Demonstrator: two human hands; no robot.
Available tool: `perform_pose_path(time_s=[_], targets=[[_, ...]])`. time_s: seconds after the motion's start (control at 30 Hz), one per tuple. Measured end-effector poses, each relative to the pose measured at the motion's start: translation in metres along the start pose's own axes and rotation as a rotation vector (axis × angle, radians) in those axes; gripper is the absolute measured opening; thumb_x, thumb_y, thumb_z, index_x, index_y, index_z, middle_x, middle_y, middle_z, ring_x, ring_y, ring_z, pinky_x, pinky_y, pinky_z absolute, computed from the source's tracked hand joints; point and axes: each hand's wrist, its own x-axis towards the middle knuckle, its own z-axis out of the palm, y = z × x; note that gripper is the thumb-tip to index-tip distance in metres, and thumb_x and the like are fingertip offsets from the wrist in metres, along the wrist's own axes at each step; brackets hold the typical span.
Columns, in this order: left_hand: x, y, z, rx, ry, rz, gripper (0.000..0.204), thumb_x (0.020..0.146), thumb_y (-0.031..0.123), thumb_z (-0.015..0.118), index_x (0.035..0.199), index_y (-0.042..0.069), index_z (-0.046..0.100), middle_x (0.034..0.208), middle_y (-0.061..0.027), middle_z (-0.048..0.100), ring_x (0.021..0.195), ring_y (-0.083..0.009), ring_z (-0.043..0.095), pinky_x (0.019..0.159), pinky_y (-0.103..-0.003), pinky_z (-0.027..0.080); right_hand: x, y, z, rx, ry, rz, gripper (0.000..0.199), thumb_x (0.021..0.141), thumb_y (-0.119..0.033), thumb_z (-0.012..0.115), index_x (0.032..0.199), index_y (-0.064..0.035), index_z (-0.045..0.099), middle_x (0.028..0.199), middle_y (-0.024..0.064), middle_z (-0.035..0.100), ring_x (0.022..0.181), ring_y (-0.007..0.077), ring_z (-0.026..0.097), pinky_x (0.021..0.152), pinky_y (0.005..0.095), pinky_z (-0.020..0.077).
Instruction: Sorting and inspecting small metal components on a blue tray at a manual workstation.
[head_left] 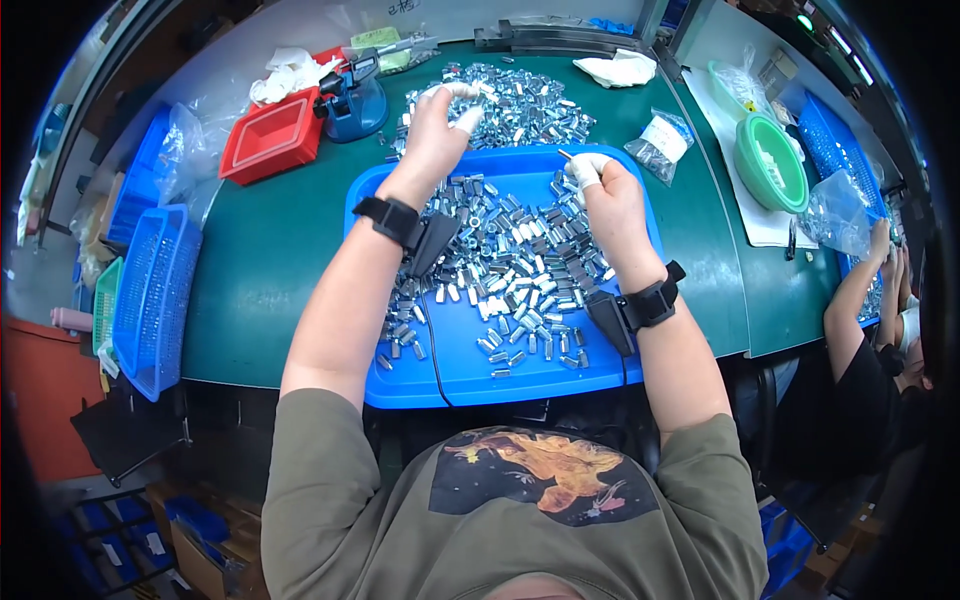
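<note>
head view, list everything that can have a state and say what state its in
left hand, fingers bent at the metal pile, grip unclear
right hand, pinching a thin rod
blue tray, open, holding many parts
metal parts, loose, scattered
wrist straps, fastened on both wrists
clear bag, holding small grey pieces, seal unclear
round green basket, open, white things inside

Shiny metal fittings [500, 303], smooth plastic tray [470, 375] (glossy too)
</note>
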Motion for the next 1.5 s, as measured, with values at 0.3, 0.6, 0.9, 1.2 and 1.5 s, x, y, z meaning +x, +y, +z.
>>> perform_pose_path(time_s=[0.3,0.6,0.9,1.2,1.5], targets=[[-0.023,0.027,0.012,0.318,-0.861,-0.020,0.012,0.078,0.014,0.062,0.083,0.003,0.061,0.088,-0.0081,0.062,0.081,-0.0224,0.059,0.076,-0.034,0.045,0.000,0.003,0.005,-0.049,0.031,-0.028,0.018,0.087,-0.014,0.054,0.095,0.0006,0.060,0.072,-0.0013,0.055,0.062,0.0048,0.046,0.054,0.0217,0.0377],[-0.021,0.031,0.017,-0.560,-0.578,-0.358,0.012,0.085,0.007,0.055,0.095,0.002,0.056,0.085,-0.0056,0.060,0.078,-0.0125,0.058,0.070,-0.026,0.047,-0.002,0.001,0.005,-0.093,0.013,-0.048,0.020,0.085,-0.018,0.055,0.089,-0.0001,0.062,0.067,0.0102,0.061,0.059,0.0180,0.058,0.055,0.0305,0.0449],[-0.021,0.049,0.018,-0.678,-0.567,-0.394,0.017,0.087,0.007,0.054,0.102,0.001,0.058,0.088,-0.0064,0.061,0.074,-0.0107,0.059,0.070,-0.023,0.048,-0.005,-0.002,0.002,-0.076,0.015,-0.091,0.019,0.086,-0.017,0.053,0.089,-0.0004,0.062,0.067,0.0099,0.061,0.057,0.0170,0.057,0.052,0.0299,0.0431],[-0.027,0.059,0.022,-0.594,-0.446,-0.305,0.014,0.085,0.005,0.055,0.098,0.001,0.059,0.085,-0.0041,0.061,0.069,-0.0096,0.059,0.064,-0.022,0.048,-0.007,0.004,0.005,0.198,-0.058,0.054,0.016,0.087,-0.012,0.050,0.091,-0.0015,0.061,0.074,-0.0005,0.057,0.059,0.0054,0.046,0.051,0.0220,0.0369],[0.006,-0.008,-0.003,-0.360,0.049,-0.190,0.012,0.083,0.009,0.058,0.094,0.004,0.060,0.090,-0.0053,0.060,0.073,-0.0132,0.058,0.071,-0.025,0.045,0.001,-0.001,-0.002,0.103,0.061,-0.027,0.015,0.088,-0.011,0.050,0.092,-0.0021,0.061,0.069,-0.0026,0.053,0.057,0.0039,0.043,0.050,0.0202,0.0342]])
